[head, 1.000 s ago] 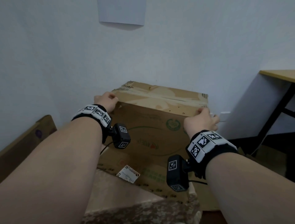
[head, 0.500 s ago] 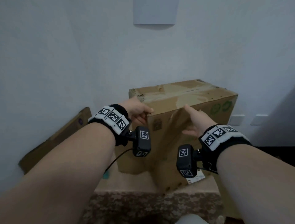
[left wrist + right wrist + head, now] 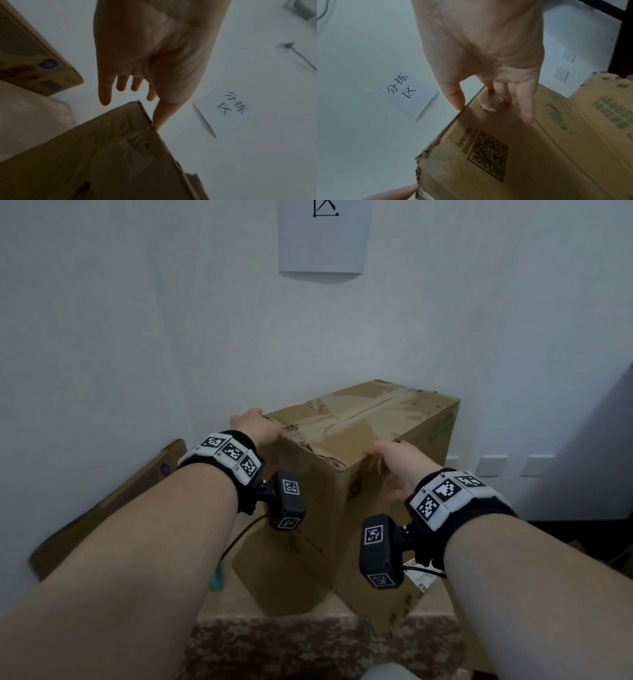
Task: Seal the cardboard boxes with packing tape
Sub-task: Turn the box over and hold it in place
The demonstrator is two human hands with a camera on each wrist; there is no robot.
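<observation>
A worn brown cardboard box (image 3: 373,419) stands upright in the head view, one vertical corner turned toward me, with old tape along its top seam. My left hand (image 3: 255,424) lies at the top left corner; in the left wrist view the left hand (image 3: 150,86) has straight fingers reaching past the box (image 3: 102,155), thumb against its top edge. My right hand (image 3: 397,462) lies on the near right top edge; the right wrist view shows the right hand (image 3: 488,81) with straight fingers flat on the box (image 3: 539,148) side, which bears a QR code. No tape roll is in view.
The box stands on a low surface with a camouflage-patterned cover (image 3: 308,645), close to a white wall. Flat cardboard (image 3: 102,508) leans against the wall at left. A paper sign (image 3: 323,234) hangs above. Wall sockets (image 3: 489,465) are at right. A teal item (image 3: 216,577) peeks out left of the box.
The box has been turned from its wide face toward me to a corner facing me. Both hands shifted along its top edges, their fingers now straighter.
</observation>
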